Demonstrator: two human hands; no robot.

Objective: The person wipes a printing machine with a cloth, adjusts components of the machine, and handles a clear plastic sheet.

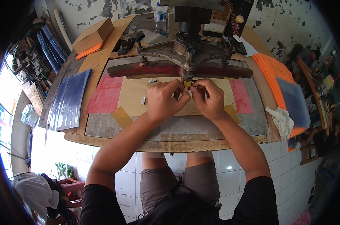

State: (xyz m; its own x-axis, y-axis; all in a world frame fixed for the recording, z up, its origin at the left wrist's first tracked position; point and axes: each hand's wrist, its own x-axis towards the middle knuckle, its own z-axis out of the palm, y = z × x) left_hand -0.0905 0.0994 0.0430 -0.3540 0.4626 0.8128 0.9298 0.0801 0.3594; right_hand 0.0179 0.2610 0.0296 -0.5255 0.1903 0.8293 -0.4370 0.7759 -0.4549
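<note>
Step in hand: close fingertip work — judged a fitting or adjusting of the yellow piece beneath the press.
Yellow piece: below the middle of the red bar, at the back edge of the cardboard sheet, well in from the tabletop's front edge.
Hands: nearly together at the yellow piece, thumbs and forefingers drawn in; whether either pinches it, or some smaller part, cannot be told.
Left hand: palm side down, knuckles up, fingertips pointing inward to the right.
Right hand: close to a mirror of the left, fingers curled, fingertips turned inward to the left.
Forearms: reaching over the tabletop's front edge, converging toward the press, elbows wide.
Loose metal pieces: one near the cardboard's back edge, another just left of the left hand.
Next move: seems to call for a steady two-handed alignment — fingers then clear of the press.
</note>
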